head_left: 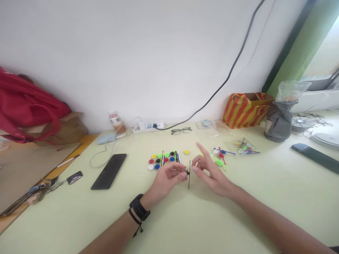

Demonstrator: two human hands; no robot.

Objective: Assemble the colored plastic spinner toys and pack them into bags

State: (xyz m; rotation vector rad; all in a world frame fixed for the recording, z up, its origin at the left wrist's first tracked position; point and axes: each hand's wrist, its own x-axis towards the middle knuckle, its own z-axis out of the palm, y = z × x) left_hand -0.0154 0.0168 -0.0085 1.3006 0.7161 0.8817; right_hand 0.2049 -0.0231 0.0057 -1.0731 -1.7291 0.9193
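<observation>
Between the thumb and fingers of my left hand [172, 175] is the small hub of a black arrow spinner [189, 181]. Its long thin pointer stands upright, edge toward me, above the table. Close by on the right is my right hand [208, 171], index finger raised and slightly blurred, the other fingers loosely curled with nothing seen in them. Behind my left hand lie rows of coloured round spinner bases [154, 156] and several coloured arrows [177, 156]. A single yellow base [186, 152] sits apart. Assembled spinners [221, 152] lie beyond my right hand.
A black phone [109, 171] lies to the left. At the back are a bottle [117, 122], a power strip [149, 127] with a black cable, and glasses [181, 131]. To the right stand a bag of parts [245, 147], a striped bag [245, 109] and a grey bag [279, 120].
</observation>
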